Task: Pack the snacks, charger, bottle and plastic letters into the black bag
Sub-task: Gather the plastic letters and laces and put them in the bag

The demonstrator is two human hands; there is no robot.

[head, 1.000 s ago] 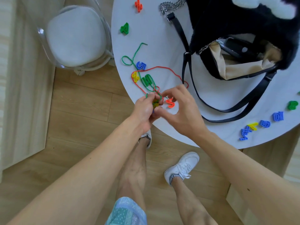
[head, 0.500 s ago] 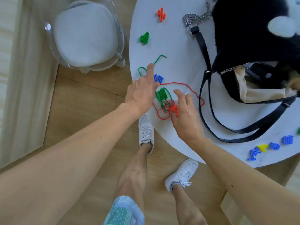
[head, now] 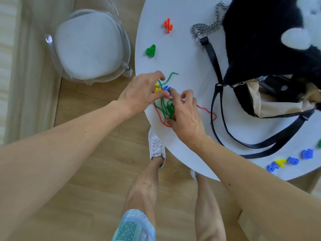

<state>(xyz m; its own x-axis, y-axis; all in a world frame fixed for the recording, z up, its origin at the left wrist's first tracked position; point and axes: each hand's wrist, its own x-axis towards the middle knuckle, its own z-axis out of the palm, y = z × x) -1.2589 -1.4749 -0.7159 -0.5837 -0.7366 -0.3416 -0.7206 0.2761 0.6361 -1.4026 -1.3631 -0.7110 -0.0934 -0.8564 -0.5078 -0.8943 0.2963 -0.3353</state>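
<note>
- At the near left edge of the white tabletop [head: 187, 63], both hands work over a tangle of green string [head: 163, 105] and red string [head: 207, 111] with small plastic pieces among them.
- The left hand [head: 140, 93] lies palm down over the tangle's left side, fingers curled loosely; a yellow letter [head: 157, 88] shows just under its fingertips, touching them, but whether it is pinched cannot be told.
- The right hand [head: 185, 115] is spread, its index finger stretched toward a blue letter [head: 167, 88], its thumb pressing at a small red piece [head: 173, 117] beside a green letter [head: 170, 108] in the strings.
- Neither hand has anything lifted clear of the surface.
- The black bag [head: 260, 49], furry with white patches, stands at the right of the tabletop, unzipped, its beige lining and a dark object visible inside; its black strap [head: 218, 108] loops toward the near edge, and a chain [head: 206, 27] lies by its upper left.
- Farther up the tabletop, apart from the hands, lie an orange letter [head: 168, 25] and a green number four [head: 151, 50].
- Near the right edge sits a row of pieces [head: 290, 161], three blue and one yellow.
- A clear chair with a white cushion [head: 88, 44] stands on the wooden floor to the left.
</note>
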